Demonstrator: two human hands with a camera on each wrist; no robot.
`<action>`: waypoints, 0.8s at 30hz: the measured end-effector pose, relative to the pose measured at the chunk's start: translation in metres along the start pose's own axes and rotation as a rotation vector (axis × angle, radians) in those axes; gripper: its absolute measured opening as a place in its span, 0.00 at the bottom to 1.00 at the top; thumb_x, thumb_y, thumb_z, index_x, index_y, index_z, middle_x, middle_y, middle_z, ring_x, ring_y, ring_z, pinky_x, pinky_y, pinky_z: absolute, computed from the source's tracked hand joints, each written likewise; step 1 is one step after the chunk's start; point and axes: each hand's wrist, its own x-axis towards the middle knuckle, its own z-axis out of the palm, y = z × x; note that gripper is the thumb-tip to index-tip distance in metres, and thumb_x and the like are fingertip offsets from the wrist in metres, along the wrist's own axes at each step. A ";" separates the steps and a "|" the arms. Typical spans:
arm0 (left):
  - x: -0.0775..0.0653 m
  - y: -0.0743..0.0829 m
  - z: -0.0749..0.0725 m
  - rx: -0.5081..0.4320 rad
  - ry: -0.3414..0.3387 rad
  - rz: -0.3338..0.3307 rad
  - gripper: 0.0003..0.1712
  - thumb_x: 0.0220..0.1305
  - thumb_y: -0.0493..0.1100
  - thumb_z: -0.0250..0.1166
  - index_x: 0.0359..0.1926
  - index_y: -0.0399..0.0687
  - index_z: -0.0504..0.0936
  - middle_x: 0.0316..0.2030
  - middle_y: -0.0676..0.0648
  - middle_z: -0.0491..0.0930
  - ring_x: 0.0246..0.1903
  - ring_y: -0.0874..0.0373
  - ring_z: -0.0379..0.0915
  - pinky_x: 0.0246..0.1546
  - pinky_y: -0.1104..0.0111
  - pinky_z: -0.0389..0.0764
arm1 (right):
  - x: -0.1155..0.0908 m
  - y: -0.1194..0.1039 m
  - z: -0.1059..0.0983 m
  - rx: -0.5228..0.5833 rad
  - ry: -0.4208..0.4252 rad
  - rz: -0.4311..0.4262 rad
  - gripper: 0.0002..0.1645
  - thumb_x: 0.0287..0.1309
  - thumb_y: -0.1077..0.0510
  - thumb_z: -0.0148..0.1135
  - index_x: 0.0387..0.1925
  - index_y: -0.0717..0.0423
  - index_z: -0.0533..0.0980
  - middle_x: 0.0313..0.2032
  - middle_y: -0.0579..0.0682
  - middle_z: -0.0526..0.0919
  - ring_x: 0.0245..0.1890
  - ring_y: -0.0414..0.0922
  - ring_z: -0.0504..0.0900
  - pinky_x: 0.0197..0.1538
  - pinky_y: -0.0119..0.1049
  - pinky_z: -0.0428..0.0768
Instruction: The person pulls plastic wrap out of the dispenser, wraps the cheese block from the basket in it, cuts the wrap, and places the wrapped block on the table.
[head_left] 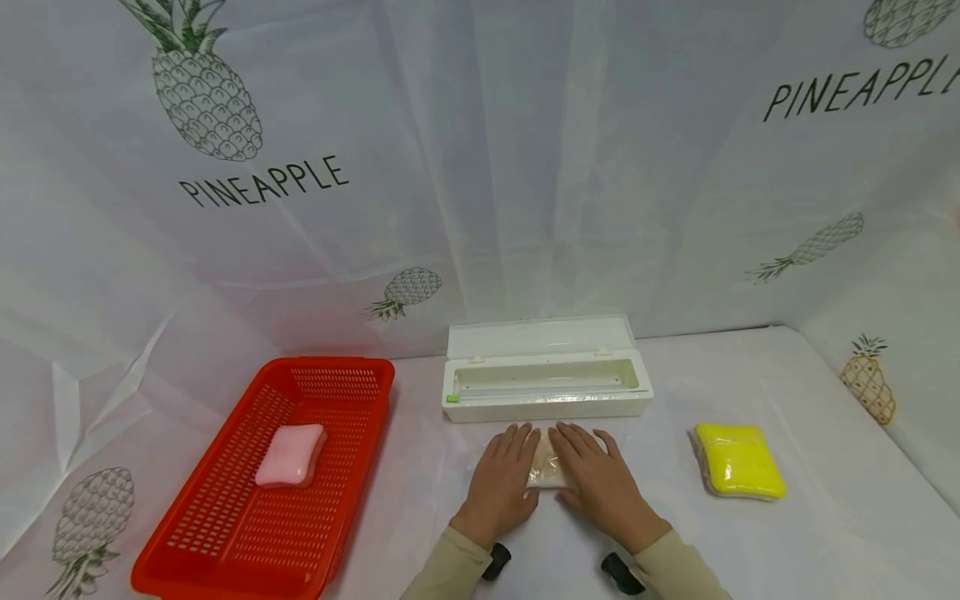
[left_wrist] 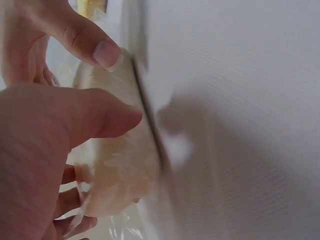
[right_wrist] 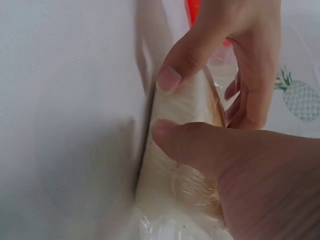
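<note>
A beige, block-shaped sponge (head_left: 546,468) in clear, shiny plastic film lies on the table, between my two hands. My left hand (head_left: 497,485) holds its left part, fingers over the top and thumb against the near side. Mirroring it, my right hand (head_left: 602,487) holds the right part. In the left wrist view both thumbs press the near face of the sponge (left_wrist: 120,160), close together, and left fingertips (left_wrist: 72,202) reach down past it. The right wrist view shows creased film over the sponge (right_wrist: 182,107), with a brownish layer along one side.
A white film dispenser box (head_left: 547,408) with raised lid stands just beyond my hands. Left is a red plastic basket (head_left: 360,475) holding a pink wrapped sponge (head_left: 291,455). A yellow wrapped sponge (head_left: 741,461) lies at right. A pineapple-print sheet (head_left: 517,167) hangs behind.
</note>
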 end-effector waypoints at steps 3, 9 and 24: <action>0.003 -0.002 0.004 -0.004 0.020 -0.002 0.47 0.59 0.54 0.78 0.74 0.42 0.71 0.72 0.44 0.74 0.72 0.50 0.70 0.72 0.61 0.69 | 0.002 0.001 0.001 -0.026 0.006 -0.006 0.56 0.39 0.49 0.89 0.69 0.63 0.74 0.67 0.59 0.79 0.66 0.56 0.79 0.65 0.58 0.72; 0.007 -0.005 0.007 -0.039 0.060 -0.009 0.44 0.57 0.51 0.79 0.72 0.43 0.74 0.70 0.44 0.76 0.70 0.49 0.72 0.71 0.61 0.70 | 0.006 0.003 0.007 -0.060 0.053 -0.033 0.50 0.41 0.51 0.87 0.66 0.62 0.76 0.65 0.59 0.80 0.63 0.55 0.80 0.63 0.57 0.73; 0.006 -0.009 0.017 -0.094 0.157 -0.030 0.43 0.55 0.55 0.80 0.70 0.46 0.78 0.65 0.44 0.78 0.64 0.49 0.76 0.68 0.59 0.73 | 0.011 0.004 0.012 -0.036 0.121 -0.058 0.40 0.43 0.57 0.85 0.59 0.65 0.80 0.54 0.56 0.81 0.55 0.55 0.83 0.59 0.57 0.76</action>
